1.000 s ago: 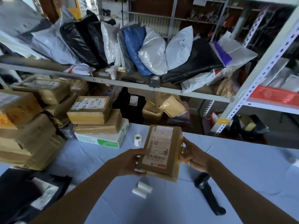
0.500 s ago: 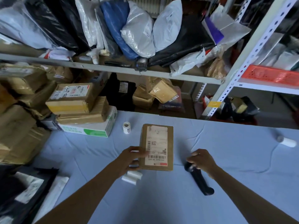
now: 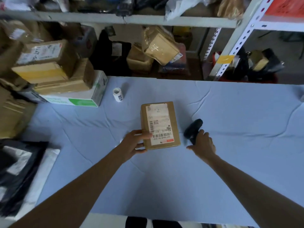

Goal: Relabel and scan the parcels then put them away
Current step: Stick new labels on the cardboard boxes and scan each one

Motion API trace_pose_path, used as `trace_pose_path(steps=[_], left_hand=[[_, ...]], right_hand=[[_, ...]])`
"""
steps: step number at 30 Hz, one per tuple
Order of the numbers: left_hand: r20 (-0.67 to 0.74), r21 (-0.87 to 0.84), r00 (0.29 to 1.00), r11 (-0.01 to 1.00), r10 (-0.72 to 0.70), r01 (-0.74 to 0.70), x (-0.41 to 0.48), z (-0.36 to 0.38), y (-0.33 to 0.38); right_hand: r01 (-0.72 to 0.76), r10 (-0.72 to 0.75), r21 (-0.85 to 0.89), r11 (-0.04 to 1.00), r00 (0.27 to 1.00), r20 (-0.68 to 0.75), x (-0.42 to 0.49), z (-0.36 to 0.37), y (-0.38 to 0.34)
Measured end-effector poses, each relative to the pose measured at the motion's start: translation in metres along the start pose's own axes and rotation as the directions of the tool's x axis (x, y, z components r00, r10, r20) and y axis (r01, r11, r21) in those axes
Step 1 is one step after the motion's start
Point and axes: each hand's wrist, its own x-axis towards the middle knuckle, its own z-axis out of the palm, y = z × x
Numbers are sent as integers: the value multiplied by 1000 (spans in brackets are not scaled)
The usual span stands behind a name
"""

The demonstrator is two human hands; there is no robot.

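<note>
Left hand (image 3: 133,143) pinched the parcel (image 3: 160,125) while right hand (image 3: 203,144) clasped the scanner (image 3: 192,128), which apparently next needed aiming at the barcode (image 3: 162,135) beside the left thumb.

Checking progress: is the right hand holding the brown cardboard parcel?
No, right hand grips the black handheld scanner; left hand holds the parcel.

Centre frame: brown parcel (image 3: 159,125), label face up, flat on blue-covered desk (image 3: 238,112); lower left edge held by left hand (image 3: 133,143), thumb on top. Just right: black scanner (image 3: 193,128), gripped by right hand (image 3: 203,143). Above left: label roll (image 3: 118,94). Upper left: stacked cartons (image 3: 54,71).
</note>
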Motion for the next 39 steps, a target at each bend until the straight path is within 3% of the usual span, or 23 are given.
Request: trace_pose_path(steps=[4, 7, 10, 19, 23, 36, 39], left_hand=[[3, 5, 1000, 1000, 7, -7, -1, 5, -1], [-13, 0, 999, 1000, 30, -30, -4, 6, 5], [-31, 3, 997, 997, 76, -76, -7, 7, 12], [-121, -12, 980, 987, 155, -158, -2, 3, 26], [-155, 33, 973, 985, 173, -170, 4, 0, 27], [-197, -47, 963, 979, 186, -199, 11, -5, 23], [-152, -23, 968, 978, 199, -205, 8, -4, 24]], right_hand=[[-38, 52, 267, 963, 998, -46, -2, -10, 0], [-63, 115, 524, 849, 991, -68, -20, -36, -13], [-19, 70, 690, 723, 996, -46, -55, -62, -31], [52, -140, 656, 753, 987, 83, -114, -86, -56], [49, -150, 674, 738, 984, 93, -114, -88, -61], [-9, -144, 723, 690, 978, 149, -116, -90, -61], [-23, -137, 726, 687, 977, 161, -119, -93, -62]])
